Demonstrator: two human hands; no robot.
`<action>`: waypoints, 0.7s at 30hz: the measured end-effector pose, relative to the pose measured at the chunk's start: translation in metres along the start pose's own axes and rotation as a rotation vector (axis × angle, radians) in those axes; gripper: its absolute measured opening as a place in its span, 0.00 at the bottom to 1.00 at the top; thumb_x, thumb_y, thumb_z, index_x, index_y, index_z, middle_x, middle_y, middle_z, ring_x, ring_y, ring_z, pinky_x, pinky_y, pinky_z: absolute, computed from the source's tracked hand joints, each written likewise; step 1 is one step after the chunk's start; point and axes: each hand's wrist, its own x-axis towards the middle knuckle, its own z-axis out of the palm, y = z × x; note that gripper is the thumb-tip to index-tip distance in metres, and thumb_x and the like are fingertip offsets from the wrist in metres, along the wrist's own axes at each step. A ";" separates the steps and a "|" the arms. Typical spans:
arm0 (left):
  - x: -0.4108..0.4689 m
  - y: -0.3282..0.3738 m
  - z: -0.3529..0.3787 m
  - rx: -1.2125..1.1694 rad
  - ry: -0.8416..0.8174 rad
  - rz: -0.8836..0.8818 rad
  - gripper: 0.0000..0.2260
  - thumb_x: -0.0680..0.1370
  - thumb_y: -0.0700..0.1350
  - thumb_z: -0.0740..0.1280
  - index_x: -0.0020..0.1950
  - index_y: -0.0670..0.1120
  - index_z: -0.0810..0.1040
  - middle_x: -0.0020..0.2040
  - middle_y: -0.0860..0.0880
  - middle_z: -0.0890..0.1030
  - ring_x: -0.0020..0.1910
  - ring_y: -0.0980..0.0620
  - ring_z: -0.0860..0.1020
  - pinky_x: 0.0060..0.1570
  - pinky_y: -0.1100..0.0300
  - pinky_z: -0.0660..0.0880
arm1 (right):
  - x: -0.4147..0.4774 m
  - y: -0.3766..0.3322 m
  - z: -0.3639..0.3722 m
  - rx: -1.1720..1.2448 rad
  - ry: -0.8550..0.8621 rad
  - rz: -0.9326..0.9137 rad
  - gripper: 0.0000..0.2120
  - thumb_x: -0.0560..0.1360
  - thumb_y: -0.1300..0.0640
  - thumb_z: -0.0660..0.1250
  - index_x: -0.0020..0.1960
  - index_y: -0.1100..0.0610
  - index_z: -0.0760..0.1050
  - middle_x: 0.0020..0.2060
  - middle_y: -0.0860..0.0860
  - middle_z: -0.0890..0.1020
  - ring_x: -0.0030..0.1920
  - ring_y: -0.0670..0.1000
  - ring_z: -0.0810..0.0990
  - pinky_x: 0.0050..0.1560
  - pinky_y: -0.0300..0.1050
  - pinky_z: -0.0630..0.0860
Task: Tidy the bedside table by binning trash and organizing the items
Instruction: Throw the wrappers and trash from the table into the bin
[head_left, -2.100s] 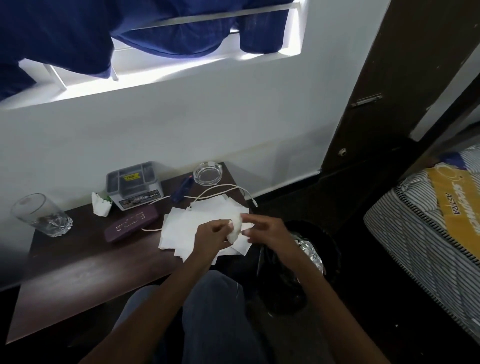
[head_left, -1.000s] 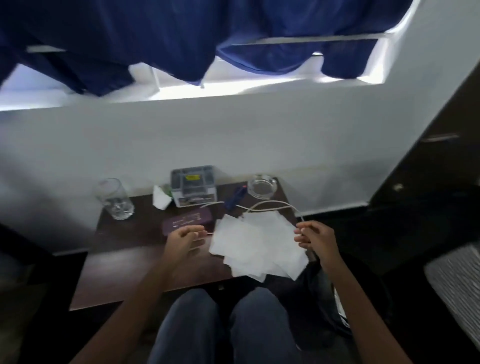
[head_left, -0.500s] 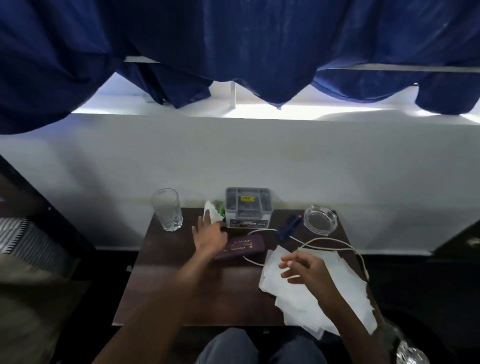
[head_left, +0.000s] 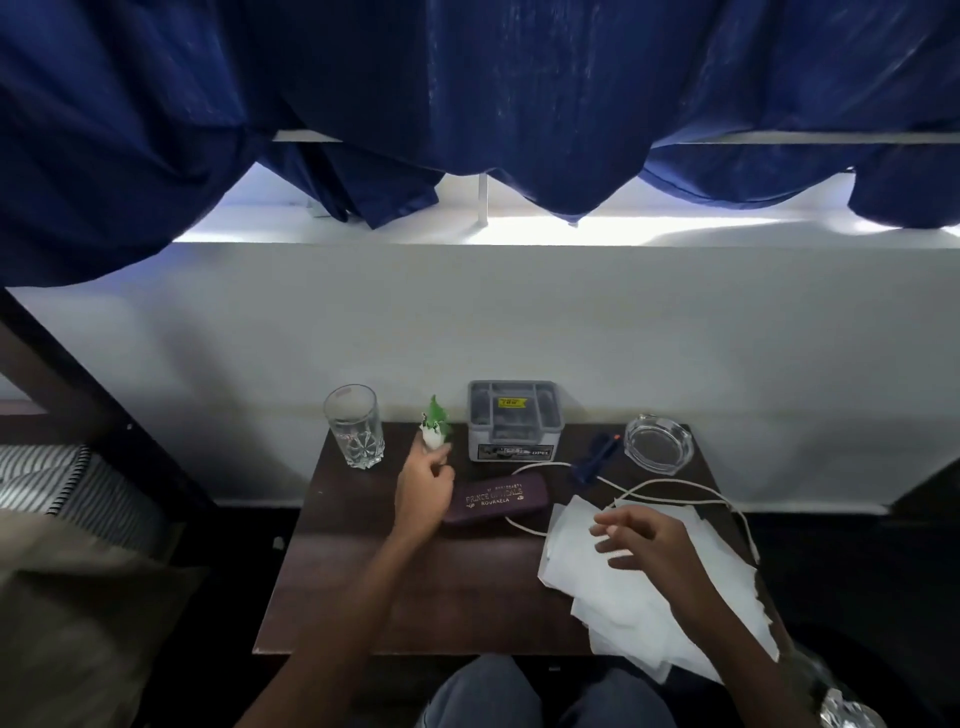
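Slippage is what I am worrying about most. My left grip (head_left: 423, 491) is pinching the crumpled white-and-green wrapper (head_left: 434, 434) only by its lower end, as far as I can tell, with little of it between thumb and finger. It could be dropping back onto the tabletop (head_left: 415, 597) or off its edge on the way to the bin. The wrapper is at the back, between the glass (head_left: 355, 428) and the grey box (head_left: 516, 420). The glass is standing near my knuckles, so a careless sweep leftward could be tipping it. The purple spectacle case (head_left: 496, 500) is lying right beside my wrist, easy to nudge as I am pulling back.

My right grip (head_left: 649, 540) is hovering released, fingers loose, over the white paper sheets (head_left: 649, 603). These are overhanging the front right corner, and a brush from that arm could be sliding them off. The pale cable (head_left: 670, 486) is looping round the far edge of those sheets, near the ashtray (head_left: 658, 443), so a snagged finger could be dragging things along. The bin itself I am not seeing clearly.
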 end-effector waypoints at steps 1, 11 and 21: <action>-0.013 0.009 -0.004 -0.144 -0.005 -0.009 0.15 0.76 0.33 0.62 0.62 0.39 0.78 0.68 0.47 0.73 0.60 0.48 0.76 0.52 0.69 0.70 | -0.002 -0.004 0.004 0.010 -0.008 -0.015 0.10 0.75 0.69 0.62 0.49 0.61 0.80 0.48 0.58 0.83 0.46 0.54 0.82 0.39 0.41 0.79; -0.112 0.071 -0.010 -0.801 -0.405 -0.216 0.08 0.73 0.31 0.68 0.47 0.42 0.81 0.41 0.47 0.85 0.38 0.55 0.82 0.37 0.65 0.78 | -0.041 -0.039 -0.004 0.310 -0.165 -0.030 0.29 0.73 0.63 0.68 0.71 0.49 0.65 0.63 0.46 0.69 0.63 0.48 0.73 0.57 0.48 0.76; -0.158 0.113 0.031 -0.490 -0.670 -0.089 0.05 0.74 0.37 0.70 0.40 0.45 0.76 0.35 0.51 0.83 0.35 0.55 0.83 0.37 0.63 0.72 | -0.082 -0.012 -0.082 0.331 0.017 -0.028 0.10 0.68 0.73 0.69 0.47 0.64 0.79 0.43 0.57 0.82 0.37 0.52 0.82 0.35 0.40 0.79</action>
